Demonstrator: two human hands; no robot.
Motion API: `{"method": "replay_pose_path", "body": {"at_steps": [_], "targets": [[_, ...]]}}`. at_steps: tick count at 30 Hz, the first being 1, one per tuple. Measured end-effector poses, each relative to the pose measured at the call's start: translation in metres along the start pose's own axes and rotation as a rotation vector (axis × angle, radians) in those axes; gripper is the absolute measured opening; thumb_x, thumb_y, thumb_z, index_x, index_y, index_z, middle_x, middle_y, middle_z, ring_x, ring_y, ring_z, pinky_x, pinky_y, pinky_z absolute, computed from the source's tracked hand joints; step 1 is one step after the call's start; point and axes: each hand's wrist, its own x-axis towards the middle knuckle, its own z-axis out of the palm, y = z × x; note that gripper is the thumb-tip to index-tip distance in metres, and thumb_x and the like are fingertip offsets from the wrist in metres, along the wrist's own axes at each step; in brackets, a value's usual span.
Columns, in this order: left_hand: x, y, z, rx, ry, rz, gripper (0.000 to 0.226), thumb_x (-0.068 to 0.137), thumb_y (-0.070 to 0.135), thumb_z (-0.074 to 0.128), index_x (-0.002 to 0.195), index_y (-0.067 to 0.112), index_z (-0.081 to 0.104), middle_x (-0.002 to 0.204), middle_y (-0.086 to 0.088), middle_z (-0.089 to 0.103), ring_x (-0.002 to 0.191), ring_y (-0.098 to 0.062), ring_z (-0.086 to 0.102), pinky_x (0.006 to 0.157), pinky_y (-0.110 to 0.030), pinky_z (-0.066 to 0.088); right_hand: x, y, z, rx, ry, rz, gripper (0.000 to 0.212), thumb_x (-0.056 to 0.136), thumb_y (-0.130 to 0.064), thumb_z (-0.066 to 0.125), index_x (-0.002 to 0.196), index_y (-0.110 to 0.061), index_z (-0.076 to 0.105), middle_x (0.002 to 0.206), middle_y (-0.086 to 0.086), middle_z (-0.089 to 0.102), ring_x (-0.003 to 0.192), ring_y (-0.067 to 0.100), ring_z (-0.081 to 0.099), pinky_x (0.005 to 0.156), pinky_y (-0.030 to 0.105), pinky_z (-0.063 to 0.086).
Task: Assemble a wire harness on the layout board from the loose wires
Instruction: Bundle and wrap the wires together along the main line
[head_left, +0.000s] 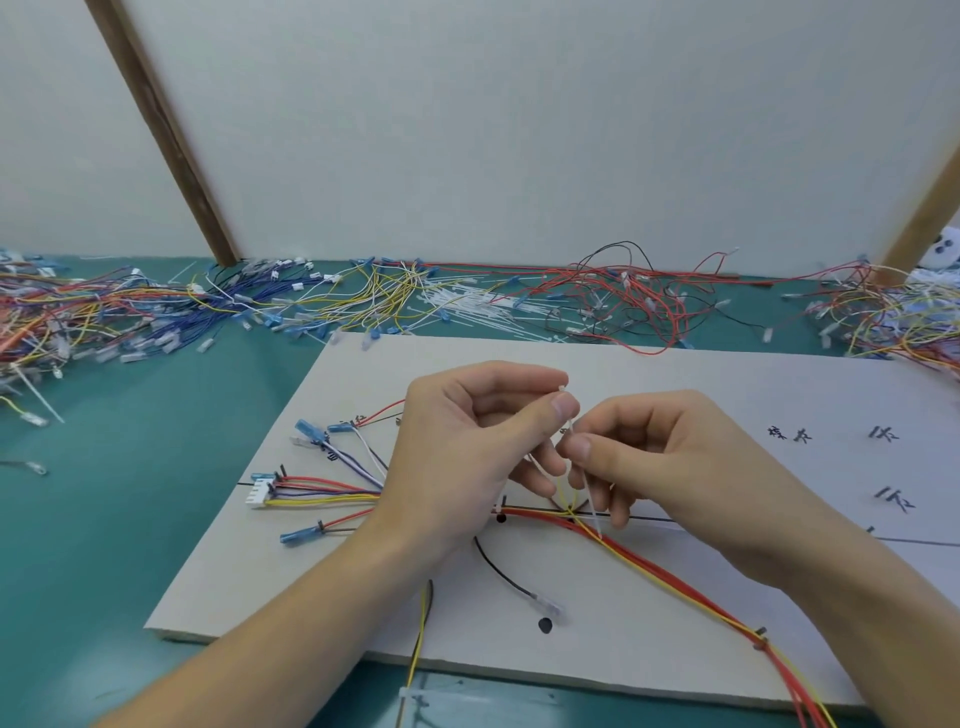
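Note:
A pale layout board (649, 374) lies on the green table. On it runs a bundle of red and yellow wires (670, 577), fanning at the left to a white connector (258, 492) and blue terminals (298, 535). My left hand (457, 457) pinches the head end of a thin white cable tie (584, 480) between thumb and forefinger. My right hand (665, 462) pinches the same tie just beside it, over the bundle's junction. The tie hangs down and loops around the wires there. A loose black wire (511, 577) with a clear terminal lies below my left hand.
Heaps of loose coloured wires (130, 312) line the table's back edge, with red and black ones (623, 301) at centre right. White cable ties (467, 304) lie scattered behind the board. Black pegs (761, 631) and handwritten marks (891, 499) dot the board.

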Motion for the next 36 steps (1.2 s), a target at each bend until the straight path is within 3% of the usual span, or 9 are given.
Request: {"method": "replay_pose_path", "body": {"at_steps": [12, 17, 21, 25, 28, 33, 36], "targets": [[-0.001, 0.002, -0.001, 0.037, -0.016, -0.001, 0.012, 0.088, -0.005, 0.075, 0.091, 0.007, 0.078, 0.074, -0.014, 0.073, 0.049, -0.021, 0.062, 0.045, -0.027, 0.052, -0.002, -0.001, 0.005, 0.003, 0.033, -0.033, 0.01, 0.093, -0.009, 0.071, 0.086, -0.009, 0.077, 0.073, 0.012, 0.072, 0.06, 0.017, 0.064, 0.054, 0.026, 0.053], [0.0, 0.0, 0.0, 0.03, -0.008, 0.012, 0.011, 0.085, -0.002, 0.079, 0.086, 0.009, 0.077, 0.074, -0.013, 0.074, 0.046, -0.021, 0.061, 0.043, -0.026, 0.051, -0.002, -0.001, 0.007, -0.21, 0.077, -0.16, 0.017, 0.095, -0.012, 0.069, 0.083, -0.018, 0.079, 0.073, 0.009, 0.073, 0.064, 0.025, 0.066, 0.054, 0.029, 0.053], [-0.001, 0.001, 0.0, 0.086, -0.001, 0.034, 0.012, 0.086, 0.005, 0.081, 0.09, 0.015, 0.077, 0.08, -0.01, 0.077, 0.044, -0.023, 0.059, 0.04, -0.026, 0.047, 0.001, 0.001, 0.003, -0.126, 0.104, -0.154, 0.015, 0.094, -0.008, 0.07, 0.083, -0.012, 0.08, 0.072, 0.01, 0.073, 0.061, 0.013, 0.067, 0.055, 0.022, 0.054], [0.0, 0.006, -0.008, 0.369, -0.007, 0.098, 0.011, 0.088, 0.016, 0.081, 0.091, 0.026, 0.076, 0.087, 0.003, 0.078, 0.038, -0.019, 0.059, 0.035, -0.025, 0.043, 0.006, 0.006, -0.003, -0.013, 0.235, -0.125, 0.011, 0.092, -0.006, 0.072, 0.086, -0.01, 0.08, 0.076, 0.012, 0.075, 0.064, 0.019, 0.07, 0.06, 0.026, 0.059], [0.002, 0.014, -0.018, 0.639, -0.176, 0.085, 0.014, 0.09, 0.013, 0.078, 0.087, 0.027, 0.076, 0.085, 0.013, 0.076, 0.036, -0.018, 0.06, 0.036, -0.02, 0.041, 0.008, 0.01, -0.004, 0.004, 0.278, -0.095, 0.009, 0.091, -0.002, 0.072, 0.089, -0.008, 0.079, 0.076, 0.013, 0.075, 0.064, 0.019, 0.07, 0.061, 0.026, 0.059], [-0.002, 0.028, -0.022, 0.908, -0.391, 0.289, 0.022, 0.086, 0.008, 0.079, 0.092, 0.028, 0.076, 0.065, 0.035, 0.062, 0.048, -0.008, 0.062, 0.053, -0.017, 0.049, 0.01, 0.016, -0.001, -0.1, 0.263, -0.089, 0.009, 0.091, -0.003, 0.073, 0.088, -0.009, 0.078, 0.072, 0.009, 0.075, 0.062, 0.016, 0.071, 0.061, 0.023, 0.057], [-0.003, 0.031, -0.024, 0.977, -0.468, 0.356, 0.02, 0.082, 0.009, 0.083, 0.092, 0.026, 0.079, 0.07, 0.036, 0.062, 0.053, -0.001, 0.058, 0.058, -0.005, 0.038, 0.011, 0.019, 0.0, -0.202, 0.261, -0.109, 0.009, 0.091, -0.007, 0.074, 0.088, -0.014, 0.079, 0.072, 0.007, 0.076, 0.066, 0.023, 0.073, 0.067, 0.033, 0.062]]}}
